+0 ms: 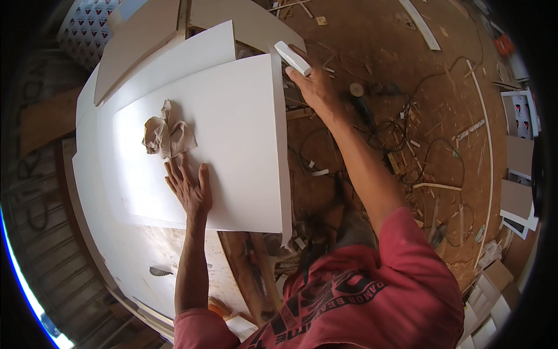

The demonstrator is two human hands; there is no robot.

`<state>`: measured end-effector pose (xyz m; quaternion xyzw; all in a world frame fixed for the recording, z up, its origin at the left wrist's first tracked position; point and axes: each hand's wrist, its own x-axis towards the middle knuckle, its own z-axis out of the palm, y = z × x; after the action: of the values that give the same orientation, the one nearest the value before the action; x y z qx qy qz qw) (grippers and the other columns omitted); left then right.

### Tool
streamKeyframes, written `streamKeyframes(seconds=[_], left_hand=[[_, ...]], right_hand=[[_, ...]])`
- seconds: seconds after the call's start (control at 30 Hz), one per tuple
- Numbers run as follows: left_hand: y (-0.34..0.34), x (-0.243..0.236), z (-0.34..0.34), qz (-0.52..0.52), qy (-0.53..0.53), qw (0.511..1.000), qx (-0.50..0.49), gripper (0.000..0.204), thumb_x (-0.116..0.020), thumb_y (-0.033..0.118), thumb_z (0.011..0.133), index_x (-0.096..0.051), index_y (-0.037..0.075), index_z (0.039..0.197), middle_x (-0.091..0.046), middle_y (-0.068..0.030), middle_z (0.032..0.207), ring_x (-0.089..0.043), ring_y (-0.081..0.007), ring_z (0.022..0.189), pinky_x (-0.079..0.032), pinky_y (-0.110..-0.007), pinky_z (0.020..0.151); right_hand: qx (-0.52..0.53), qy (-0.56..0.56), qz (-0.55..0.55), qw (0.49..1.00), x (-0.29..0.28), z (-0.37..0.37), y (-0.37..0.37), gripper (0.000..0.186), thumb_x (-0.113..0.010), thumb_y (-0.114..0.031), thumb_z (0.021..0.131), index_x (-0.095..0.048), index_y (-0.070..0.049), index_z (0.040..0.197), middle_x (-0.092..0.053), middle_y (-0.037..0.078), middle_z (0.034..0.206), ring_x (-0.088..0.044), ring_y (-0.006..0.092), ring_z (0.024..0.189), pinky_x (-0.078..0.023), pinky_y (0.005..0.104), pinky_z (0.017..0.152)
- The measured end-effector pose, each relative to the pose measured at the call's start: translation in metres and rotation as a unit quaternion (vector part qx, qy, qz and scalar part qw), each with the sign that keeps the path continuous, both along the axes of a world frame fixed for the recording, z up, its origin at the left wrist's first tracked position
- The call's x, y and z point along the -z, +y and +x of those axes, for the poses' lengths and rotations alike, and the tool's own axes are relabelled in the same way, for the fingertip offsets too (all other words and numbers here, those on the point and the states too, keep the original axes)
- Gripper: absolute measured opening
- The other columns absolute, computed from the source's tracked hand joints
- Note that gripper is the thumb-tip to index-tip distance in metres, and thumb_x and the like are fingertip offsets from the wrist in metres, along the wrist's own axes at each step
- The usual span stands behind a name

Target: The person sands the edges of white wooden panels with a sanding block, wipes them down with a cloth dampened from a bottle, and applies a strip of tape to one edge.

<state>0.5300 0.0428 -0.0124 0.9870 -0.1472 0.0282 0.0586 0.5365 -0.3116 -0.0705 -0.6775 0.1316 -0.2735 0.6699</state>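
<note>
A large white panel (238, 134) lies on the stack of boards, with a narrow pale strip (280, 145) along its right edge. My left hand (187, 187) rests on the panel, fingers spread, with its fingertips at or beside a crumpled beige cloth (167, 134). My right hand (314, 86) grips a white oblong block (290, 57) at the far right corner of the panel, beside that edge. Whether the block touches the edge I cannot tell.
Brown boards (139, 55) lie at the back. Below the panel sit a stained board (213, 262) and a small curved blade (160, 271). The littered floor (442, 134) holds offcuts, cables and a dark power tool (363, 104). Boxes and panels (517, 151) line the right.
</note>
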Motion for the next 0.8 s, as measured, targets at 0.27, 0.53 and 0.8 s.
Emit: streamKeyframes(seconds=[0.27, 0.53, 0.8], left_hand=[[-0.005, 0.004, 0.001, 0.005, -0.014, 1.000, -0.020, 0.068, -0.040, 0.058, 0.094, -0.035, 0.014, 0.145, -0.022, -0.0175, 0.153, -0.014, -0.0398, 0.143, -0.011, -0.059, 0.113], [-0.016, 0.004, 0.000, 0.011, -0.032, 0.998, -0.051, 0.067, -0.037, 0.059, 0.094, -0.036, 0.014, 0.143, -0.024, -0.0141, 0.153, -0.017, -0.0379, 0.143, -0.015, -0.055, 0.114], [-0.005, 0.010, 0.002, -0.035, -0.079, 0.995, -0.042, 0.064, -0.043, 0.054, 0.093, -0.042, 0.012, 0.140, -0.030, -0.0196, 0.150, -0.020, -0.0378, 0.142, -0.012, -0.054, 0.115]], right_hand=[[-0.048, 0.074, -0.016, 0.996, -0.019, -0.089, 0.039, 0.043, -0.062, -0.013, 0.088, -0.055, -0.011, 0.130, -0.061, 0.012, 0.121, -0.061, 0.0241, 0.109, -0.048, 0.0314, 0.090], [-0.154, 0.127, -0.111, 0.974, -0.042, -0.265, 0.127, 0.049, -0.065, -0.001, 0.083, -0.055, -0.010, 0.129, -0.057, 0.009, 0.127, -0.053, 0.0259, 0.118, -0.044, 0.0364, 0.100], [-0.195, 0.245, 0.115, 0.943, -0.075, -0.309, 0.123, 0.038, -0.064, -0.008, 0.087, -0.059, -0.005, 0.125, -0.062, 0.008, 0.118, -0.060, 0.0170, 0.105, -0.045, 0.0278, 0.091]])
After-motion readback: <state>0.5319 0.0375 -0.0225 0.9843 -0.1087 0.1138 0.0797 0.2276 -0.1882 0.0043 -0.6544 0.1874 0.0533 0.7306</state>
